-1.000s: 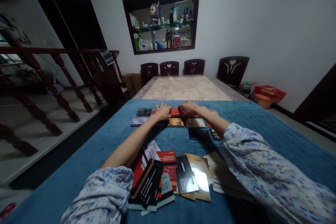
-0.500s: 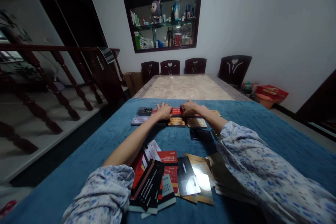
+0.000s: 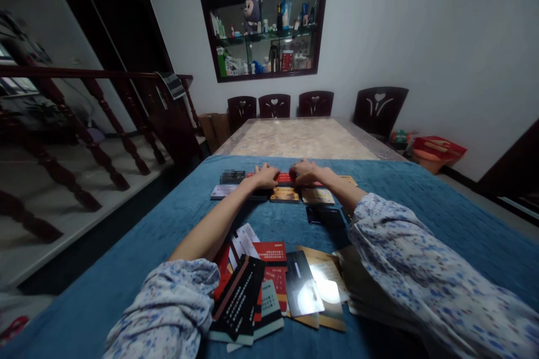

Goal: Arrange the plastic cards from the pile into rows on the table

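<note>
My left hand (image 3: 266, 176) and my right hand (image 3: 305, 171) reach to the far rows of stacked cards. Between them lies a stack of red cards (image 3: 286, 179), with the bent fingers of both hands closed against its two ends. Nearer to me are a stack of yellow cards (image 3: 285, 195), a pale gold stack (image 3: 318, 196) and a lilac stack (image 3: 223, 192). A dark stack (image 3: 232, 177) sits to the left of my left hand, partly blurred. Loose black cards (image 3: 324, 215) lie below my right wrist. My palms hide parts of the red cards.
A fanned heap of loose cards (image 3: 246, 297) in black, red, gold and pale green lies close to me, between my forearms. The blue cloth (image 3: 168, 219) covers the near part of the table (image 3: 295, 137). Several dark chairs (image 3: 274, 106) stand behind it.
The view has shifted slightly. Both hands stay at the red stack, with only small finger movement, and the card stacks have not visibly moved.
</note>
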Demonstrator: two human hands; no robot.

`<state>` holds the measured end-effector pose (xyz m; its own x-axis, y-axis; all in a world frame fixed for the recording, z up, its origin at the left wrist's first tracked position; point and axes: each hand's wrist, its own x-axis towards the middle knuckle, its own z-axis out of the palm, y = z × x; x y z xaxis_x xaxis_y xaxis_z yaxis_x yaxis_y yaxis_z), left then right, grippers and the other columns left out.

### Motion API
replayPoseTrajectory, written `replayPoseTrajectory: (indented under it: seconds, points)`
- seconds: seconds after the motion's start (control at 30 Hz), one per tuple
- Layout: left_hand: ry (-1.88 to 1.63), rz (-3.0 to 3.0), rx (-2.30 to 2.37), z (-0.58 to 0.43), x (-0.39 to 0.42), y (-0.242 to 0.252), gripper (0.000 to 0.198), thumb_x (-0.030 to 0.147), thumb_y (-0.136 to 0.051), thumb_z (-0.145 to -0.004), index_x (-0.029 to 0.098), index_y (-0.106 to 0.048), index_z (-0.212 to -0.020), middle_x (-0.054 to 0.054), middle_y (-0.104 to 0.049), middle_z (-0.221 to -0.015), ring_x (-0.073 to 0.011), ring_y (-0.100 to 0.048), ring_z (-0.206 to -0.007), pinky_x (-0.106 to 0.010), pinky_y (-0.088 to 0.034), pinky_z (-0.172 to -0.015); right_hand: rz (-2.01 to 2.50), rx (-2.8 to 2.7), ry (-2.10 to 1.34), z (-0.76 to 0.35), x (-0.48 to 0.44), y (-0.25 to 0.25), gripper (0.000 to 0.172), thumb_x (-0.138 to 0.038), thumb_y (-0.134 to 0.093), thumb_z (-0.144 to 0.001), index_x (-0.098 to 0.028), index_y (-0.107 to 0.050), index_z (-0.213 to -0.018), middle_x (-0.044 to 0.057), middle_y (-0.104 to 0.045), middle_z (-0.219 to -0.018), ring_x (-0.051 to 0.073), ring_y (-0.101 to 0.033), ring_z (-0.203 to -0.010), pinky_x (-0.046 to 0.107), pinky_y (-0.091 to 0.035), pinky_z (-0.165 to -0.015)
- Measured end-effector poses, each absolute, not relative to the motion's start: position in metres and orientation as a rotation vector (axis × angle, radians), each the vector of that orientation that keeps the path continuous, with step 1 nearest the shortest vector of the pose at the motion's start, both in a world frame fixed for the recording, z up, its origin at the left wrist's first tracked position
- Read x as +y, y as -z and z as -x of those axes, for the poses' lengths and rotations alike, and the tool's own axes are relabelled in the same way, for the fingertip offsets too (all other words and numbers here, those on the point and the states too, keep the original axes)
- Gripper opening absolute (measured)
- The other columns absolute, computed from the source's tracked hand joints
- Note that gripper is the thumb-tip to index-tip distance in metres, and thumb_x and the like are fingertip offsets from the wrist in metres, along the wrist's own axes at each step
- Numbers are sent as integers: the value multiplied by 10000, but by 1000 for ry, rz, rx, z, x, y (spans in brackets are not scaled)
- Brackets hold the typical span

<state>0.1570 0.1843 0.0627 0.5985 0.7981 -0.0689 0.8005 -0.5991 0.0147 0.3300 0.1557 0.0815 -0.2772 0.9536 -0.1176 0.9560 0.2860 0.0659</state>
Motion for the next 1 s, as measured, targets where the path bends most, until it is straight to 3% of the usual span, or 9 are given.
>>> replayPoseTrajectory:
  seconds: [0.17,0.37,0.73,1.0]
  points:
    - [125,-2776,1377,-158,188,-61,323,146,-520,-770,216,-601,-1074,-112,-568,-1294,-340,-366,-1256,-581,-344,-984,-1807,2396,40,-329,160,-79,352,-270,-676,-718,-242,-726,-1066,116,-647,-1234,377,-486,-1197,533,-453,-917]
    - [166,-2785,1380,-158,185,-62,416,144,-512,-794,229,-562,-1198,-112,-531,-1385,-337,-341,-1297,-610,-312,-1023,-1803,2366,29,-329,165,-75,349,-273,-666,-736,-251,-733,-1078,120,-671,-1181,353,-527,-1159,489,-455,-910]
    - [-31,-2820,1340,-146,166,-73,552,118,-493,-801,217,-509,-1344,-122,-523,-1410,-341,-315,-1359,-567,-321,-1023,-1831,2359,-17,-333,157,-82,647,-385,-721,-712,-254,-602,-1334,145,-596,-1325,391,-433,-1252,500,-440,-925]
    - [-198,-2876,1334,-120,151,-71,523,130,-504,-824,236,-547,-1335,-112,-531,-1397,-349,-334,-1329,-561,-320,-996,-1797,2567,-99,-329,139,-94,575,-401,-649,-796,-214,-594,-1337,171,-581,-1319,378,-431,-1233,507,-416,-929]
